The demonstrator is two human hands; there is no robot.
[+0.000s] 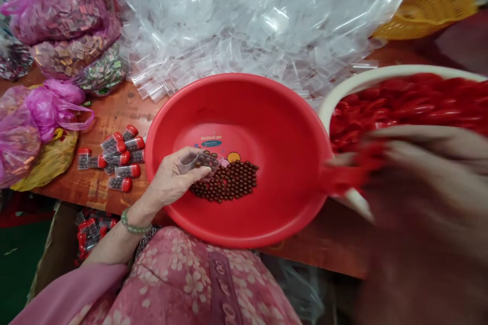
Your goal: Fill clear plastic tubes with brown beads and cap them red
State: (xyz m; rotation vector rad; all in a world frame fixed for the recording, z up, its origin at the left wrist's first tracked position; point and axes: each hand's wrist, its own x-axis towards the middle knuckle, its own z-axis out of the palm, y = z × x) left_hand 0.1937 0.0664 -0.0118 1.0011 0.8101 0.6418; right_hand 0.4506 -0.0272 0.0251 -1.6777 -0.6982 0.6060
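Clear container [187,161] with brown balls, in the left hand [173,176]

Illegible lettering [211,138] on red basin [244,101], pink garment [175,284]

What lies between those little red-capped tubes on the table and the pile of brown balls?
The left side of the red basin, with the left hand reaching over its rim, as the head view shows.

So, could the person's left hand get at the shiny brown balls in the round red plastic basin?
Probably yes: the left hand is right beside the shiny brown balls, and the round red plastic basin is open on top. Its fingers hold a small clear plastic container, though.
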